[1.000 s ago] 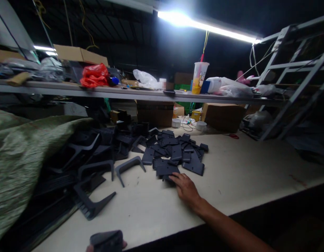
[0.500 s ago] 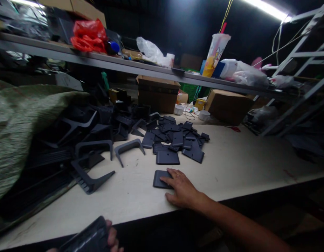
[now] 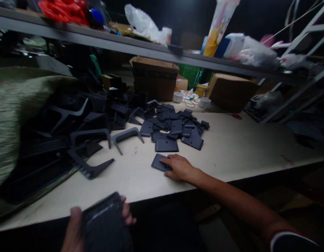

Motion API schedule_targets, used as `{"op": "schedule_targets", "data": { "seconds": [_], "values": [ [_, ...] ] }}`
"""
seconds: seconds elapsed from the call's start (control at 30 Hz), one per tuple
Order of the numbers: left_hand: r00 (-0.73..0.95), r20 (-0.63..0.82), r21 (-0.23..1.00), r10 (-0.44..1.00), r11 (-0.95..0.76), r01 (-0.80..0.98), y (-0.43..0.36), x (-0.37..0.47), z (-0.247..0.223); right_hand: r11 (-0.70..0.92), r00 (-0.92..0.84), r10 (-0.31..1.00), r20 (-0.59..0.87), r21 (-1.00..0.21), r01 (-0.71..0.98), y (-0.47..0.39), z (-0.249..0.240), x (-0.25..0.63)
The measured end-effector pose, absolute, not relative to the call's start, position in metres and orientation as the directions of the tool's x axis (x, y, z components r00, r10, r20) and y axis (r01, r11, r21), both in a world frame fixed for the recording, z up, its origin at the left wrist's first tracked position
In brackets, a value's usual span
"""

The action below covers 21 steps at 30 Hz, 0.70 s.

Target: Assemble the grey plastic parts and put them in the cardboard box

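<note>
At the lower left, my left hand (image 3: 74,227) holds a dark rectangular plastic part (image 3: 105,224), thumb on one side and fingertips on the other, in front of the table edge. My right hand (image 3: 179,167) rests on a small flat dark panel (image 3: 158,162) lying on the pale table (image 3: 135,178), with fingers on its top and the thumb at its near edge. Just behind it lies another dark panel (image 3: 166,145), at the front of a pile of similar panels (image 3: 177,126). Grey U-shaped brackets (image 3: 127,134) lie left of the pile.
A green woven sack (image 3: 9,119) with dark parts spilling out covers the left side. Cardboard boxes (image 3: 155,78) stand behind the pile. An overhead shelf (image 3: 111,43) carries bags and a cup (image 3: 216,31). Red-handled scissors (image 3: 236,116) lie at the back right.
The view has tilted down, so the table sits higher in the picture. My left hand and its part have come further into view. The panel beneath my right hand has turned slightly.
</note>
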State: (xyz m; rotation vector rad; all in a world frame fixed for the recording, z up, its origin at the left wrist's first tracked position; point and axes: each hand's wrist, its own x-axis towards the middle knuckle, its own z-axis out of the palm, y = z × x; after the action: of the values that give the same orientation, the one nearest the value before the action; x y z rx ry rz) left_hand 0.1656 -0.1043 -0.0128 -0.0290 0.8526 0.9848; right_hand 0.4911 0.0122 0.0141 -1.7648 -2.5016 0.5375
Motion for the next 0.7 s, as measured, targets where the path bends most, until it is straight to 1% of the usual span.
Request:
{"op": "schedule_targets", "data": {
  "seconds": [0.03,0.13,0.2,0.23,0.3,0.37,0.47,0.57,0.7],
  "values": [
    [0.202,-0.585,0.383,0.786,0.487,-0.785,-0.105,0.175,-0.001,0.297,-0.361,0.919,-0.159,-0.321,0.899,0.009,0.014,0.491],
    [0.154,-0.476,0.337,0.866,0.341,-0.877,-0.099,0.203,0.017,0.316,-0.399,0.911,-0.102,-0.45,0.835,-0.005,0.014,0.486],
    [0.135,-0.411,0.304,0.901,0.275,-0.912,-0.089,0.213,0.013,0.308,-0.388,0.921,0.027,-0.66,0.685,-0.019,0.017,0.476],
    [0.104,-0.381,0.302,0.919,0.23,-0.925,-0.086,0.216,0.009,0.336,-0.394,0.914,0.096,-0.723,0.604,-0.027,0.021,0.47],
    [0.052,-0.357,0.311,0.933,0.171,-0.935,-0.082,0.218,0.001,0.393,-0.431,0.884,0.179,-0.784,0.48,-0.049,0.029,0.454],
    [0.02,-0.386,0.337,0.922,0.161,-0.928,-0.083,0.22,-0.002,0.455,-0.458,0.854,0.248,-0.784,0.422,-0.07,0.037,0.435],
    [-0.01,-0.427,0.388,0.904,0.173,-0.905,-0.084,0.223,-0.001,0.518,-0.481,0.823,0.301,-0.744,0.422,-0.086,0.038,0.408],
    [-0.039,-0.406,0.452,0.913,0.164,-0.877,-0.083,0.225,0.0,0.528,-0.495,0.819,0.29,-0.719,0.453,-0.085,0.028,0.391],
    [-0.092,-0.411,0.533,0.907,0.157,-0.832,-0.083,0.226,-0.003,0.508,-0.516,0.825,0.232,-0.706,0.494,-0.082,0.015,0.38]
  ]
}}
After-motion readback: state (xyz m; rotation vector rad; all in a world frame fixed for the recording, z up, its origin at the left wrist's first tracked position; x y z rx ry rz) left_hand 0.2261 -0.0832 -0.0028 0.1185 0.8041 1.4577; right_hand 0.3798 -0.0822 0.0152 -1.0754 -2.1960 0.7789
